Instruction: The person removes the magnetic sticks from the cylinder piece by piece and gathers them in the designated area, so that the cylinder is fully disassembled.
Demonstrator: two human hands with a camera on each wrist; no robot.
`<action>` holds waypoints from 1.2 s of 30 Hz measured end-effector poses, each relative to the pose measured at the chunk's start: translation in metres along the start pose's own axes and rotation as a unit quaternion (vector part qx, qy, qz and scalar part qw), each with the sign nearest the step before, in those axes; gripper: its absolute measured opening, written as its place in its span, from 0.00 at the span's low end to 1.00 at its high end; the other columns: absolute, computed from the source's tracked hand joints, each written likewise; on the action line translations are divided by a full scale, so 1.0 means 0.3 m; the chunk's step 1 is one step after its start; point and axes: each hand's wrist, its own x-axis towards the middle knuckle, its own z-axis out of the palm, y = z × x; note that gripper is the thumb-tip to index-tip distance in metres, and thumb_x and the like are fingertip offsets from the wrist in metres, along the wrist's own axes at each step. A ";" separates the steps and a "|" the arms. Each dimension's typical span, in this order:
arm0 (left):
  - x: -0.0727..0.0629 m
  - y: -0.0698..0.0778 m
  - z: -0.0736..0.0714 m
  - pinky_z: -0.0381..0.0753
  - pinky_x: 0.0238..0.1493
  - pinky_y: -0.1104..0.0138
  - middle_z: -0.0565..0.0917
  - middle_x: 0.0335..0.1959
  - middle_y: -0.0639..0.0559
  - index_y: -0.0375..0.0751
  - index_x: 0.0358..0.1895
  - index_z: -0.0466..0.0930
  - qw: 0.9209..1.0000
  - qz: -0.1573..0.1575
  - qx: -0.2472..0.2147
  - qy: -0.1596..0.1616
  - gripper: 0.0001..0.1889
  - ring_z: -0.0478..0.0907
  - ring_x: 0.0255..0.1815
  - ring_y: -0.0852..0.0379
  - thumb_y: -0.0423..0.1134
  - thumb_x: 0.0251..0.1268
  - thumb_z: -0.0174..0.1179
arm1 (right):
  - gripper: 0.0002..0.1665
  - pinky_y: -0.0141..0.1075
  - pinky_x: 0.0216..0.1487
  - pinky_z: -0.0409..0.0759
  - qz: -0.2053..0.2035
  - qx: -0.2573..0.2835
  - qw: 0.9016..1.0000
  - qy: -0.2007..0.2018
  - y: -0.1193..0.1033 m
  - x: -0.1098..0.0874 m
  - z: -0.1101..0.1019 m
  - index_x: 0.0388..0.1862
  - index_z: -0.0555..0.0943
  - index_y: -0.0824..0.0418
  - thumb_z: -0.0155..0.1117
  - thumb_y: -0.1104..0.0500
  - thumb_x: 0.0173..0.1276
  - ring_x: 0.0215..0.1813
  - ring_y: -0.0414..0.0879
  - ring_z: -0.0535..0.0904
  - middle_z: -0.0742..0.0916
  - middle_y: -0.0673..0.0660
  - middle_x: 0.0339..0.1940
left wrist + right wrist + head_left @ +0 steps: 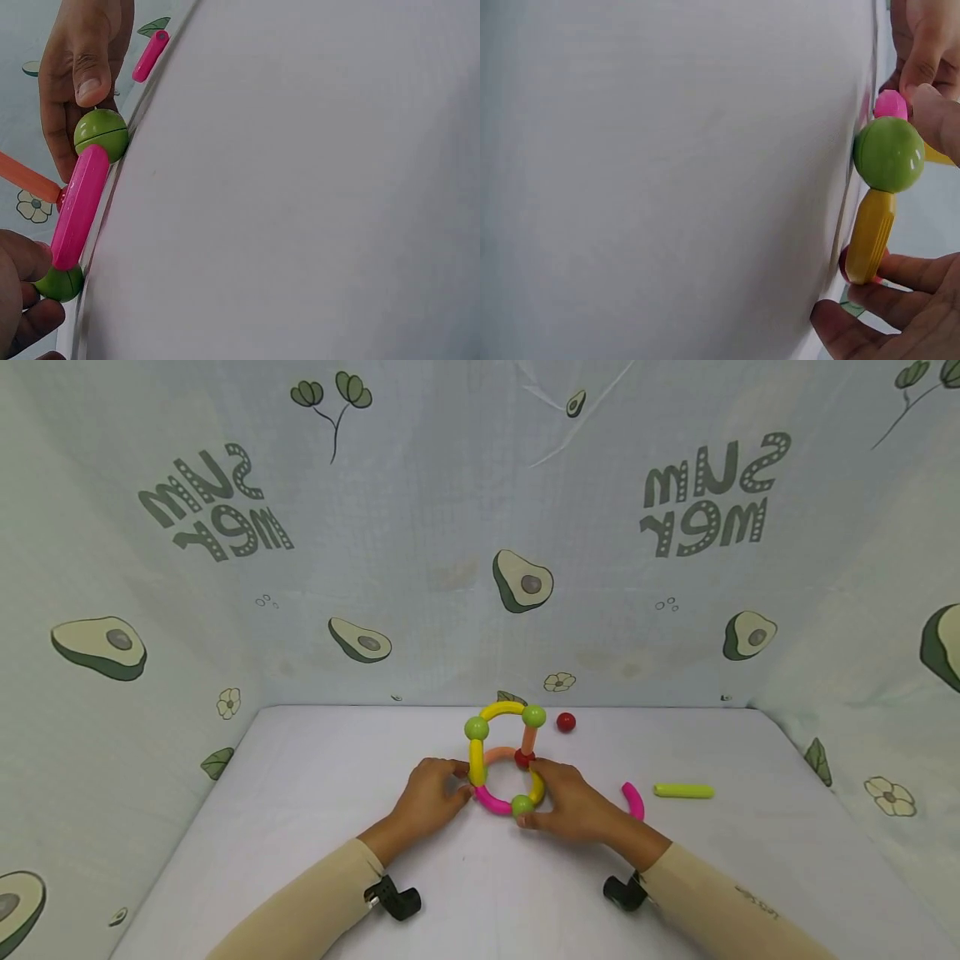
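Note:
Between the hands stands a building-toy frame of coloured rods and balls. A curved pink rod (492,802) and a green ball (522,806) form its near base, with a curved yellow rod (871,236) and a red ball (524,758) on the right. Upright yellow (476,762) and orange (529,741) rods carry two green balls, bridged by a yellow arc (502,708). My left hand (429,797) pinches the left base corner, where the left wrist view shows a green ball (61,283). My right hand (573,806) grips the right side, thumb by the near green ball, fingers by the red one.
A loose red ball (566,722) lies behind the frame to the right. Beyond my right hand are a curved pink rod (633,800) and a straight lime-green rod (683,791). Patterned cloth (450,527) hangs behind and beside the white table (337,752).

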 end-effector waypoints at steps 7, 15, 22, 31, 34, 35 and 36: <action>-0.005 0.010 0.003 0.76 0.56 0.55 0.86 0.43 0.53 0.38 0.54 0.86 1.000 -0.001 -0.004 0.000 0.15 0.77 0.49 0.51 0.39 0.66 0.69 | 0.57 0.54 0.65 0.75 -0.005 0.005 1.000 -0.005 0.003 0.011 -0.009 0.78 0.66 0.61 0.84 0.47 0.53 0.74 0.58 0.66 0.73 0.59 0.74; -0.013 0.024 0.000 0.76 0.55 0.56 0.87 0.41 0.55 0.41 0.49 0.86 1.000 -0.003 -0.004 0.003 0.12 0.77 0.48 0.52 0.40 0.66 0.69 | 0.55 0.56 0.62 0.78 0.004 -0.015 1.000 -0.012 0.007 0.025 -0.019 0.76 0.69 0.60 0.85 0.49 0.53 0.72 0.58 0.68 0.75 0.60 0.72; -0.022 0.031 -0.003 0.75 0.59 0.52 0.88 0.47 0.53 0.41 0.52 0.86 1.000 -0.016 -0.011 -0.007 0.14 0.78 0.53 0.50 0.41 0.67 0.68 | 0.54 0.54 0.54 0.83 0.029 -0.045 0.999 -0.012 0.004 0.026 -0.029 0.75 0.72 0.56 0.85 0.46 0.51 0.65 0.57 0.71 0.77 0.63 0.65; -0.042 0.038 0.006 0.75 0.57 0.53 0.88 0.43 0.57 0.42 0.50 0.86 1.000 -0.006 -0.015 -0.010 0.12 0.78 0.51 0.53 0.40 0.66 0.69 | 0.49 0.56 0.62 0.78 0.026 -0.035 0.999 -0.015 0.012 0.022 -0.043 0.74 0.72 0.59 0.83 0.53 0.54 0.70 0.57 0.70 0.76 0.60 0.71; -0.049 0.041 0.009 0.75 0.58 0.52 0.88 0.42 0.57 0.42 0.49 0.87 1.000 0.001 -0.018 -0.012 0.11 0.78 0.50 0.54 0.40 0.67 0.68 | 0.48 0.57 0.63 0.77 0.029 -0.028 0.999 -0.016 0.014 0.021 -0.046 0.74 0.72 0.58 0.82 0.55 0.55 0.72 0.58 0.69 0.76 0.59 0.71; -0.052 0.044 0.008 0.74 0.59 0.52 0.88 0.42 0.58 0.42 0.49 0.87 1.000 0.002 -0.019 -0.013 0.10 0.78 0.50 0.54 0.40 0.67 0.68 | 0.48 0.57 0.63 0.77 0.028 -0.027 0.999 -0.016 0.016 0.021 -0.047 0.74 0.72 0.58 0.82 0.55 0.55 0.72 0.59 0.69 0.77 0.59 0.71; -0.055 0.046 0.008 0.74 0.59 0.52 0.88 0.42 0.58 0.42 0.49 0.87 1.000 0.004 -0.019 -0.013 0.10 0.78 0.50 0.54 0.39 0.67 0.68 | 0.47 0.57 0.63 0.76 0.026 -0.026 0.999 -0.017 0.017 0.020 -0.048 0.74 0.72 0.58 0.82 0.56 0.55 0.72 0.59 0.70 0.77 0.59 0.71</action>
